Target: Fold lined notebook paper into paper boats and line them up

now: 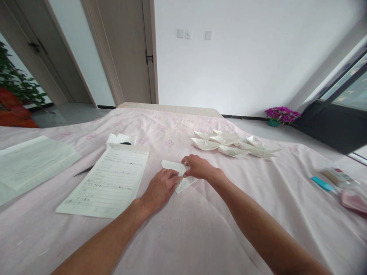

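Observation:
A small folded piece of white paper [185,185] lies on the pink cloth in front of me, partly covered by both hands. My left hand [164,182] presses on its left side, fingers together at the paper's edge. Curled over its right side, my right hand [197,167] grips the paper between thumb and fingers. Left of my hands lies a lined sheet with handwriting [107,183], on top of something dark and pointed. Beyond my right hand sit several folded paper boats [229,143], grouped close together.
More written sheets [34,164] lie at the far left. A white folded paper [122,139] is behind the lined sheet. On the right are a blue-handled object [322,183], a clear packet [341,176] and a pink item [354,201]. A pink flowered cloth [183,236] covers the surface.

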Tool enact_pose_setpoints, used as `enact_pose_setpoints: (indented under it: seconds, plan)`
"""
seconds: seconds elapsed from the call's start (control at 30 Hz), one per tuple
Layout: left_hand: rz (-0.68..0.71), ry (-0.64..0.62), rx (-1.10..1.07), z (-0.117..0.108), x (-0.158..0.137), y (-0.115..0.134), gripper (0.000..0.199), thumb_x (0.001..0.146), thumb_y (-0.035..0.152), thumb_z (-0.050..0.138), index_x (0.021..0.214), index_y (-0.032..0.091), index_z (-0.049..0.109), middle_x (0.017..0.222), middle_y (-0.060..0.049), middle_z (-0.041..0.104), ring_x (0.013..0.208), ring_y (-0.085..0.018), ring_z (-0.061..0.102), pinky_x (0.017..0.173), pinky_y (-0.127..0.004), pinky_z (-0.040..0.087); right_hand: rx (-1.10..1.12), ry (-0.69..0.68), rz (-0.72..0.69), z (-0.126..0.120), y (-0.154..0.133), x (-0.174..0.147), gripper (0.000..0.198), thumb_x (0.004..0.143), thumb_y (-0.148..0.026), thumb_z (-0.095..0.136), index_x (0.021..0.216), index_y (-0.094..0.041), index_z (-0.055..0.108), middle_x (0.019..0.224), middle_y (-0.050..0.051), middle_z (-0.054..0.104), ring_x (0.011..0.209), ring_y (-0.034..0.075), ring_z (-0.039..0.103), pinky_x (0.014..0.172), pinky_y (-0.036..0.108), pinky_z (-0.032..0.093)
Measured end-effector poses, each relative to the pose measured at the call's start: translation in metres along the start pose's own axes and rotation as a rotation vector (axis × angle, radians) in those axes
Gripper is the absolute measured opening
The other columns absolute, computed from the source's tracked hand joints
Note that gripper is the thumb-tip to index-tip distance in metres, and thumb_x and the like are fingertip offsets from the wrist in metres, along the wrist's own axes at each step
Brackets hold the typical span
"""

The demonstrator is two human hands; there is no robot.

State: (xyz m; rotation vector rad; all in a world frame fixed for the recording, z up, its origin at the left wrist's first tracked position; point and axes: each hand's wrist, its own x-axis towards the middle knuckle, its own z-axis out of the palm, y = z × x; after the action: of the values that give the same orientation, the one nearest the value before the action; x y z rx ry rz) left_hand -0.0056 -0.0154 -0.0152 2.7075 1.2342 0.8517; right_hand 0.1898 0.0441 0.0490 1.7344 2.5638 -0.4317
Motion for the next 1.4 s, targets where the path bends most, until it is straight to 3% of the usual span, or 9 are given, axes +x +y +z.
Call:
enact_pose_setpoints:
  seconds: [0.27, 0.5, 1.07, 1.4]
  plan:
    - [0.008, 0.005, -0.008, 0.000, 0.000, 0.000, 0.021, 0.094, 0.022, 0.054, 0.111, 0.023, 0.068, 0.109, -0.006, 0.066, 0.100, -0.021, 0.057, 0.089, -0.041, 0.052, -0.035, 0.019, -0.030, -0.003, -0.003, -0.001, 0.041, 0.070, -0.034, 0.077, 0.108, -0.025, 0.064, 0.111, 0.007, 0.059, 0.105, 0.024, 0.054, 0.080, 0.029, 0.041]
    - [0.013, 0.007, -0.003, -0.001, 0.001, 0.001, 0.020, 0.094, 0.021, 0.055, 0.108, 0.023, 0.068, 0.107, -0.006, 0.066, 0.098, -0.021, 0.057, 0.087, -0.040, 0.053, 0.035, -0.041, -0.008, -0.005, -0.001, 0.003, 0.052, 0.067, -0.034, 0.078, 0.115, -0.025, 0.060, 0.109, 0.005, 0.061, 0.097, 0.021, 0.059, 0.074, 0.027, 0.041]
    - [0.018, 0.009, -0.014, -0.001, 0.002, 0.001, 0.021, 0.093, 0.019, 0.054, 0.109, 0.023, 0.067, 0.107, -0.006, 0.066, 0.099, -0.021, 0.058, 0.088, -0.041, 0.052, -0.051, 0.014, -0.049, -0.004, -0.008, -0.005, 0.052, 0.075, -0.028, 0.073, 0.125, -0.025, 0.059, 0.119, 0.009, 0.058, 0.110, 0.025, 0.055, 0.081, 0.030, 0.042]
    - [0.019, -0.003, -0.008, -0.001, 0.001, 0.001, 0.021, 0.094, 0.020, 0.053, 0.110, 0.023, 0.067, 0.109, -0.006, 0.065, 0.100, -0.022, 0.057, 0.088, -0.041, 0.052, -0.121, 0.050, -0.081, -0.005, -0.014, -0.011, 0.042, 0.078, -0.023, 0.067, 0.120, -0.019, 0.061, 0.115, 0.010, 0.062, 0.104, 0.025, 0.058, 0.083, 0.031, 0.042]
